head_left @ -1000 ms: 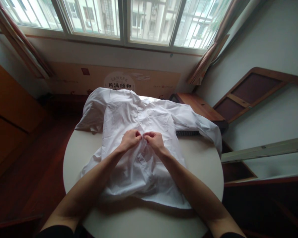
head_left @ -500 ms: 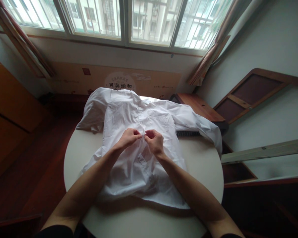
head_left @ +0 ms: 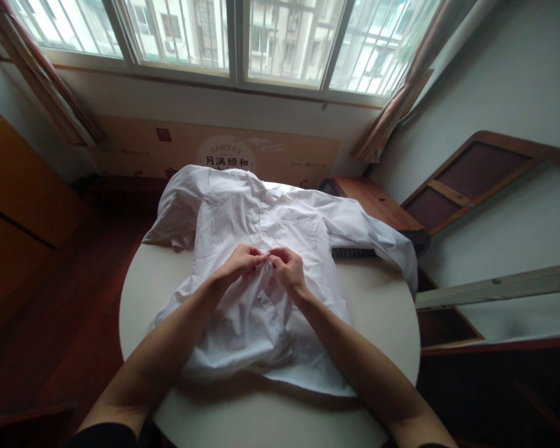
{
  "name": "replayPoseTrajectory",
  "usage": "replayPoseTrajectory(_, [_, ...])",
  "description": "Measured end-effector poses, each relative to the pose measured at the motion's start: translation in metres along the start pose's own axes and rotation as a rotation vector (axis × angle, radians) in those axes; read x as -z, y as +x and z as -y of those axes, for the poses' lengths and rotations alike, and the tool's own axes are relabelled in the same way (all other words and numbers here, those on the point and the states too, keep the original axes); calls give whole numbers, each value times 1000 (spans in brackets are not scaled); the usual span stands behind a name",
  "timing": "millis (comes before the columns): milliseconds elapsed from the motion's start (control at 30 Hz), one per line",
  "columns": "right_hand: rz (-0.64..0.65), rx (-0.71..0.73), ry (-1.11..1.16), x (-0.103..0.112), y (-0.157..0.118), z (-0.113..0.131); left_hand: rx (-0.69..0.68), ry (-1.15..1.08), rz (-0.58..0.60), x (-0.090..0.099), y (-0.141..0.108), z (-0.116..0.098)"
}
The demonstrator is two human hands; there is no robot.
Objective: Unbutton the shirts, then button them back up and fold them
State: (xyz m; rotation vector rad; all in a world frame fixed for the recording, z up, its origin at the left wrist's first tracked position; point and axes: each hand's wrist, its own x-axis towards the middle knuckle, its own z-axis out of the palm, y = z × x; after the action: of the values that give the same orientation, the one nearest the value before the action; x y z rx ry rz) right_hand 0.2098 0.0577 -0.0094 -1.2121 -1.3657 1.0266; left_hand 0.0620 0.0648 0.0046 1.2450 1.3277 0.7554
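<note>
A white long-sleeved shirt (head_left: pixel 228 218) lies spread over a round pale table (head_left: pixel 140 298), collar end toward the window and hem toward me. One sleeve hangs past the table's right edge. At the middle of the shirt front, my left hand (head_left: pixel 243 260) pinches the front edge between thumb and fingers. Close against it, my right hand (head_left: pixel 287 267) pinches the same strip of cloth, the fingertips of both hands nearly touching. Whether a button sits between the fingertips is too small to tell. Below the hands the front edges lie loosely creased.
A dark ridged object (head_left: pixel 354 252) pokes out from under the right sleeve. Behind the table stand a printed cardboard panel (head_left: pixel 140 140) and a wooden desk (head_left: pixel 378 199). An orange-brown cabinet (head_left: pixel 18 211) is at the left, a pale rail (head_left: pixel 499 287) at the right.
My right hand has shifted slightly left, and its fingertips have come closer to those of my left hand. Both keep pinching the shirt front; the rest of the shirt looks the same.
</note>
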Motion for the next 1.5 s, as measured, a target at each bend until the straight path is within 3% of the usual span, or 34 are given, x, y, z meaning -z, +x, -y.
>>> replayPoseTrajectory(133, [30, -61, 58, 0, 4, -3, 31, -86, -3, -3, -2, -3])
replayPoseTrajectory(333, [-29, 121, -247, -5, -5, 6, 47, -194, -1, -10, -5, -6])
replayPoseTrajectory(500, [-76, 159, -362, -7, -12, 11, 117, -262, -37, -10, -8, -10])
replayPoseTrajectory(867, [-107, 153, -350, -6, -13, 10, 7, -313, -102, -17, 1, 3])
replayPoseTrajectory(1000, [-127, 97, -320, -4, -9, 9, -93, -183, -168, -21, 5, 7])
replayPoseTrajectory(1167, [-39, 17, -273, 4, -1, 5, -225, 104, -193, -20, 5, 7])
replayPoseTrajectory(1367, [-54, 213, -569, 6, -8, 15, -359, 372, -270, -22, 0, 3])
replayPoseTrajectory(1500, [-65, 315, -705, 2, -12, 12, -344, 458, -268, -23, -2, -1])
